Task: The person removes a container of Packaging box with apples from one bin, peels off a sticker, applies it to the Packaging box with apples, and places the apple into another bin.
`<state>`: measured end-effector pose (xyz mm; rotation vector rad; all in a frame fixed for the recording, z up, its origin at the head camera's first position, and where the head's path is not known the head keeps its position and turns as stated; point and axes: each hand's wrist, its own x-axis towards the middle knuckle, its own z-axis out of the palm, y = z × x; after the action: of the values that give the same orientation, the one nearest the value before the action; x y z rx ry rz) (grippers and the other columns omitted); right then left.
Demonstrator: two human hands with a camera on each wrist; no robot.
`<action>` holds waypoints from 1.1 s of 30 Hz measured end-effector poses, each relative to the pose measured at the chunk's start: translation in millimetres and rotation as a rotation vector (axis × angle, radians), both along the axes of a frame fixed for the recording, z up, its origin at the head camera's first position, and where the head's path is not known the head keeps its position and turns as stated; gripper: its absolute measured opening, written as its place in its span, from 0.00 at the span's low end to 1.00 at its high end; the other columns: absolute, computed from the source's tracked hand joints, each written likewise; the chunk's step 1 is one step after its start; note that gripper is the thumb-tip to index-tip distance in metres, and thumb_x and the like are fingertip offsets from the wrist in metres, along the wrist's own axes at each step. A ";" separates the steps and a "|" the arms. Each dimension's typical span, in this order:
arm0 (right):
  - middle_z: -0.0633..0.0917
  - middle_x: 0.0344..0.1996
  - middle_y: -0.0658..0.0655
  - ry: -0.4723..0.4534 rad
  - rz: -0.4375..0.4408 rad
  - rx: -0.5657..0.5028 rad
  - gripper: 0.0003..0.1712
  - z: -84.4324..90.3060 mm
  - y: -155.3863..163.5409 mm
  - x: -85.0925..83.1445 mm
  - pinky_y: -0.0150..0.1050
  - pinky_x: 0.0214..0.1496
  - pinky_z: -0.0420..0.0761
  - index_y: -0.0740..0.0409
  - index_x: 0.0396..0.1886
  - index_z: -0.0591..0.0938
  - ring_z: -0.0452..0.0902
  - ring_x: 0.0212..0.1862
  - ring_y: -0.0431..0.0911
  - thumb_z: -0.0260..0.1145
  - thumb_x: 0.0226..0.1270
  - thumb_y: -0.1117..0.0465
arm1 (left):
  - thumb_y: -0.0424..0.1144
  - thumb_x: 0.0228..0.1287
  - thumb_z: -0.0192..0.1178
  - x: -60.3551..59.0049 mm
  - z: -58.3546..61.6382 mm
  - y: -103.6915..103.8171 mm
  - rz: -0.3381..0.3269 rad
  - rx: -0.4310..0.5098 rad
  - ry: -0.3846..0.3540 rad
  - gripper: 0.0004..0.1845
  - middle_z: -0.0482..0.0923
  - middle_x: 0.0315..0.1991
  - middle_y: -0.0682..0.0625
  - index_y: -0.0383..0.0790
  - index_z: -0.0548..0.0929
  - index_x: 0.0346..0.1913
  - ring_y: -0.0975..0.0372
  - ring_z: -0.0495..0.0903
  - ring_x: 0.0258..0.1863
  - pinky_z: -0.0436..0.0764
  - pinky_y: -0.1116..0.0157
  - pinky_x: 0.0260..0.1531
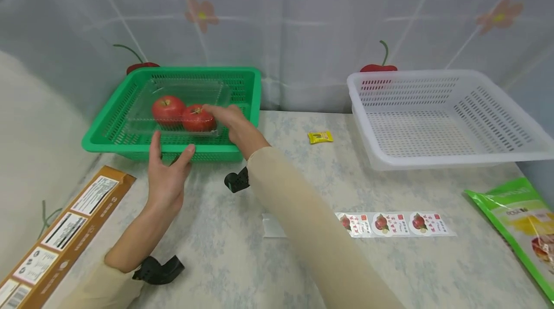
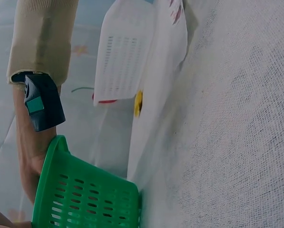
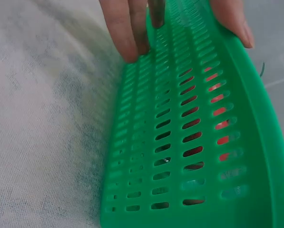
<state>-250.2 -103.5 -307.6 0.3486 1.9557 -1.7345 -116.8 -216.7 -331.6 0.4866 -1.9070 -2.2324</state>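
Left hand: the left hand [image 1: 166,177] is spreading its fingers against the near wall of the green basket [image 1: 108,143], thumb at the rim and fingers on the outer face, relaxed rather than clenched.
Right hand: the right hand [image 1: 229,119] is reaching over the basket's near rim with its fingers extended, the fingertips lying against the nearer tomato [image 1: 198,118]; no curl around it is showing.
Tomatoes: two red ones are sitting side by side in a clear plastic tray [image 1: 147,102] inside the basket; the farther tomato [image 1: 168,109] is lying just beyond the right fingertips, touching the nearer one.
Green basket: it is resting on the tabletop [image 1: 242,261] directly ahead of both hands.
Beside the right forearm: a small yellow packet [image 1: 320,137] is lying near, and a strip of fruit stickers [image 1: 396,224] is lying nearer the body.
Far right of the hands: a white basket [image 1: 450,155] and a green bag [image 1: 519,222] are sitting well apart.
Left of the left arm: a brown carton [image 1: 56,241] is lying along the edge.
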 end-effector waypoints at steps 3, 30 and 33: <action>0.64 0.72 0.56 0.028 0.031 0.038 0.45 -2.1 -0.9 -1.5 0.52 0.69 0.65 0.57 0.77 0.58 0.58 0.72 0.54 0.66 0.69 0.45 | 0.40 0.69 0.62 -1.6 -0.6 0.6 0.002 0.001 -0.004 0.48 0.27 0.78 0.61 0.64 0.41 0.79 0.61 0.41 0.75 0.62 0.57 0.69; 0.68 0.62 0.61 0.004 -0.006 -0.243 0.56 2.8 4.7 7.7 0.56 0.46 0.83 0.54 0.78 0.49 0.75 0.52 0.66 0.72 0.57 0.52 | 0.41 0.68 0.62 0.7 -3.1 1.3 0.026 -0.035 -0.021 0.46 0.30 0.78 0.61 0.65 0.44 0.78 0.51 0.56 0.72 0.62 0.53 0.69; 0.72 0.55 0.60 0.021 0.009 -0.241 0.44 2.2 4.9 8.2 0.57 0.48 0.82 0.56 0.71 0.61 0.77 0.50 0.65 0.70 0.59 0.52 | 0.41 0.68 0.62 0.9 -2.8 2.0 0.029 -0.034 -0.018 0.46 0.30 0.78 0.62 0.65 0.44 0.78 0.50 0.58 0.71 0.62 0.53 0.69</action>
<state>-241.9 -98.6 -305.4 0.2362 1.7334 -1.9483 -115.9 -214.7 -334.4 0.5279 -1.9310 -2.1806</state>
